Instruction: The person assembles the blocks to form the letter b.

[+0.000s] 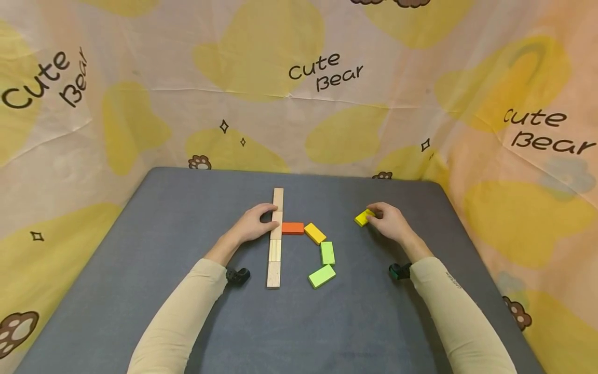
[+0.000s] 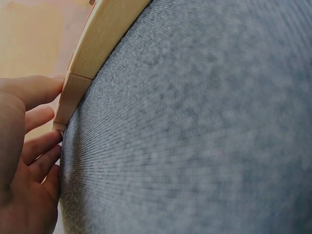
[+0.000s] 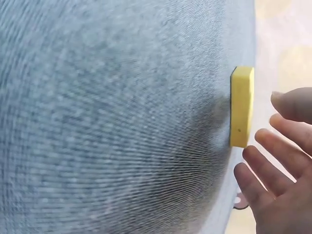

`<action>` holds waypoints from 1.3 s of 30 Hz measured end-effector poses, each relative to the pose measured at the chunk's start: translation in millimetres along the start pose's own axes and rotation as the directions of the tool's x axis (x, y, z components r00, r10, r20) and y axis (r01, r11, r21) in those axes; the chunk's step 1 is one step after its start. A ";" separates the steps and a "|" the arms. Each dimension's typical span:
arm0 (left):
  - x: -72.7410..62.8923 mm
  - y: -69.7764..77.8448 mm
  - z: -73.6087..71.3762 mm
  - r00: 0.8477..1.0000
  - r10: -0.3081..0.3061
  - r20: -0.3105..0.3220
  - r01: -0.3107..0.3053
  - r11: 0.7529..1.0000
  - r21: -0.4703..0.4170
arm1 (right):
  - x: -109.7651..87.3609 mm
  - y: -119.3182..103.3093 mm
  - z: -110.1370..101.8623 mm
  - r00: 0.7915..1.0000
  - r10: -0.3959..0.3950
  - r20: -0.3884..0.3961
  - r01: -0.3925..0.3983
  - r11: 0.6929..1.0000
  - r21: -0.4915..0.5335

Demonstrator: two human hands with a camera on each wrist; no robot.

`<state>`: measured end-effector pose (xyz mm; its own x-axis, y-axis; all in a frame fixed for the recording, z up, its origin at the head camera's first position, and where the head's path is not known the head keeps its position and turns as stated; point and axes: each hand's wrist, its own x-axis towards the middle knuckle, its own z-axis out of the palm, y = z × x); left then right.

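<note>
My left hand [image 1: 254, 222] touches the row of plain wooden blocks [image 1: 274, 250] from its left side. In the left wrist view the thumb [image 2: 46, 90] rests at the wooden blocks [image 2: 80, 85] and the other fingers lie loosely below. My right hand [image 1: 389, 222] is at a yellow block [image 1: 362, 218] lying on the table. Seen from the right wrist, its fingers [image 3: 268, 170] are spread and relaxed beside the yellow block [image 3: 241, 107], with no grip visible. An orange-red block [image 1: 293, 228] meets the wooden row's right side.
From the orange-red block a curve runs on through an orange-yellow block [image 1: 315, 233], a green block [image 1: 328, 253] and another green block [image 1: 322, 276]. All lie flat on the grey cloth-covered table [image 1: 327, 327]. Patterned fabric walls [image 1: 280, 104] stand around its back and sides.
</note>
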<state>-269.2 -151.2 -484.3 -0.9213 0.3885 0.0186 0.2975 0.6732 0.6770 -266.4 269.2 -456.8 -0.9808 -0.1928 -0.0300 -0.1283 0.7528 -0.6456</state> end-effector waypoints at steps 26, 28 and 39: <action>-0.3 1.7 0.2 1.000 -0.003 -0.007 0.003 1.000 -0.019 | 1.1 10.3 7.7 0.995 -0.101 -0.021 0.098 0.987 -0.125; -0.1 2.2 0.3 1.000 -0.005 -0.006 0.005 1.000 -0.022 | 0.6 9.9 8.6 0.995 -0.100 -0.027 0.096 0.987 -0.126; -0.9 4.3 -0.6 1.000 -0.007 -0.009 0.007 1.000 -0.007 | -11.0 -3.3 10.7 0.996 -0.084 -0.009 0.083 0.994 -0.073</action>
<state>-267.2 -149.0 -481.0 -0.9255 0.3782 0.0205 0.2896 0.6715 0.6821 -253.6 262.0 -462.6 -0.9679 -0.2494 0.0316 -0.2198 0.7782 -0.5883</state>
